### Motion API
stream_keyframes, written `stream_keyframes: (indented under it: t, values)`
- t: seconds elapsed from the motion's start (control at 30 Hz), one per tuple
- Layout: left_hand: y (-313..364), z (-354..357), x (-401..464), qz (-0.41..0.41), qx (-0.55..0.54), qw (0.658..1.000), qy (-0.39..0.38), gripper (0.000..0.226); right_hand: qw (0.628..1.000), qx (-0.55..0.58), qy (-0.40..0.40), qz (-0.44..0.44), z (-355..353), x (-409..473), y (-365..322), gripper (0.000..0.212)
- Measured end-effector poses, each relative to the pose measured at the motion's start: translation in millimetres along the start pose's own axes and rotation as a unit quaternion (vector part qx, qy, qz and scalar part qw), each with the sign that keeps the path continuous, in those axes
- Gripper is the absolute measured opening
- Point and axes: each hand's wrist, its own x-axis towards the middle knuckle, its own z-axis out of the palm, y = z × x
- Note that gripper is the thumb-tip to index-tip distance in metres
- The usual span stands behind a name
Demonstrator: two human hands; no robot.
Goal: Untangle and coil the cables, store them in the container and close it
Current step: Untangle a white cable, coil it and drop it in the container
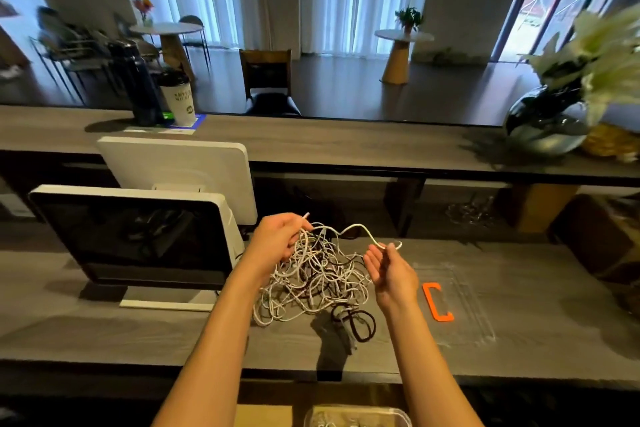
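Note:
A tangled heap of white cables [311, 281] with some dark strands lies on the grey counter [138, 329]. My left hand [277, 236] grips a bunch of white strands at the heap's upper left, lifted off the counter. One white cable [353, 228] arcs from there to my right hand [389, 269], which pinches it near its end. A dark brown cable loop [360, 321] lies at the heap's front edge. A clear lid [460, 305] with an orange latch [437, 302] lies flat to the right. A clear container [356, 416] shows at the bottom edge.
Two white-backed monitors [138, 236] stand to the left of the heap. On the raised back shelf are a paper cup [178, 99], a dark bottle [138, 87] and a glass vase with a plant [550, 121] at the right.

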Motion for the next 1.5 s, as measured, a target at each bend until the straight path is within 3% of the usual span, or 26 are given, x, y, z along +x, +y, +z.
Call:
stream_keyframes:
  t: [0.13,0.3,0.4,0.5,0.63,0.8,0.93,1.13,1.33,1.5]
  values:
    - [34,-7,1,0.039,0.092,0.994,-0.040,0.034,0.993,-0.104,-0.052,0.021,9,-7,-1,0.026]
    - [79,-3,-6,0.120,0.127,0.983,-0.065,0.029,0.964,-0.235,-0.113,-0.043,38,-30,-11,0.027]
    - [98,-1,-6,0.159,0.117,0.976,-0.095,0.030,0.945,-0.231,-0.224,-0.053,58,-39,-12,0.057]
    - [110,1,-4,0.198,0.120,0.968,-0.099,0.030,0.910,-0.285,-0.290,-0.089,68,-48,-11,0.052]
    - [120,-9,4,0.250,0.117,0.960,0.048,0.030,0.895,-0.310,-0.294,-0.128,59,-43,-11,0.056]
    - [118,-34,11,0.270,0.038,0.938,0.213,0.031,0.884,-0.355,-0.232,-0.199,30,-31,-12,0.037]
    - [109,-43,16,0.248,0.023,0.933,0.259,0.030,0.905,-0.316,-0.201,-0.201,15,-24,-8,0.026]
    - [59,-24,18,0.151,0.123,0.957,0.214,0.026,0.948,-0.152,-0.214,-0.182,42,-35,-17,0.023]
    - [15,-11,27,0.104,0.185,0.962,0.174,0.026,0.950,0.012,-0.266,-0.163,95,-64,-60,0.024]
    - [19,-2,27,0.046,0.190,0.971,0.139,0.045,0.940,0.005,-0.291,-0.180,124,-75,-78,0.024]
